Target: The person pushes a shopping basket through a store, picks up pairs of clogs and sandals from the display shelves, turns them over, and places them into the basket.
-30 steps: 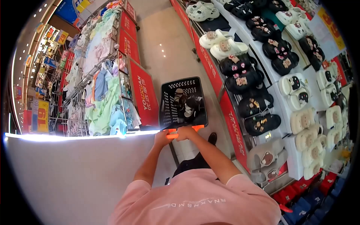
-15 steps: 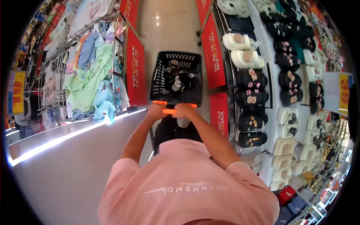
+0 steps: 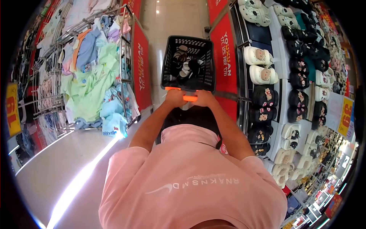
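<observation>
My left hand (image 3: 175,98) is wrapped round the orange handle (image 3: 190,98) of a black shopping cart. On the same handle, a little to the right, my right hand (image 3: 204,98) is closed too. The cart's perforated black basket (image 3: 207,68) is just beyond both hands. Inside it lie several dark and light shoes or sandals (image 3: 185,70), piled together; their exact kind is hard to make out. My fingertips are partly hidden under the handle.
A metal rack of folded and heaped clothes (image 3: 91,72) stands left, over a red panel (image 3: 140,65). Shelves of white clogs (image 3: 263,74) and black clogs (image 3: 264,95) line the right side. The tiled aisle floor (image 3: 167,19) runs ahead between them.
The cart and both hands appear slightly higher and further right in view. The racks and shelves have shifted around them. Both hands keep their hold on the handle.
</observation>
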`<action>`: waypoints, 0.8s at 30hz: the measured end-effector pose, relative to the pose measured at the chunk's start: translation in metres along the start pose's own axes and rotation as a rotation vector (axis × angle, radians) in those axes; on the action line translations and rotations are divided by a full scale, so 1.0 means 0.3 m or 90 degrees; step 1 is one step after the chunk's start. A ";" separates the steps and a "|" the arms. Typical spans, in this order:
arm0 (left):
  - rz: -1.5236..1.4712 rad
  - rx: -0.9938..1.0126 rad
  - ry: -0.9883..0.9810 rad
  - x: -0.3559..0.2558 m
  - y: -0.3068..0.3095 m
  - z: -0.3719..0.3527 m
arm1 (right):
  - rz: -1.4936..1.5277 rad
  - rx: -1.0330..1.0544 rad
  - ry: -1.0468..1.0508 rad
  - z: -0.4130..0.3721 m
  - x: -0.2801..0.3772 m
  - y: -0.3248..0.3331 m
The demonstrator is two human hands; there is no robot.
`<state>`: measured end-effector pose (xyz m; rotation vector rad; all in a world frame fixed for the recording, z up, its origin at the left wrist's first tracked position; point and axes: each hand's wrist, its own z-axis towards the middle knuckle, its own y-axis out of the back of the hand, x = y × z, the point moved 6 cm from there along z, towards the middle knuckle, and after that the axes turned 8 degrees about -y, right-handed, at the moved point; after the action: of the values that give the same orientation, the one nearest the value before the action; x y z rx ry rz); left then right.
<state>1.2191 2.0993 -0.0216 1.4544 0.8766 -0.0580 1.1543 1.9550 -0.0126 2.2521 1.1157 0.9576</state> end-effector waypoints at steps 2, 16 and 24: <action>-0.006 0.010 0.001 0.021 0.038 0.063 | 0.008 0.015 0.007 0.060 -0.013 0.028; 0.045 0.113 -0.034 0.138 0.176 0.362 | 0.137 0.320 -0.025 0.324 -0.029 0.214; -0.013 -0.032 -0.047 0.193 0.217 0.430 | 0.267 0.628 -0.050 0.426 -0.033 0.275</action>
<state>1.3559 2.0252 -0.0155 1.3879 0.8264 -0.1036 1.2873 1.8889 -0.0473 3.3762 1.2705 0.4584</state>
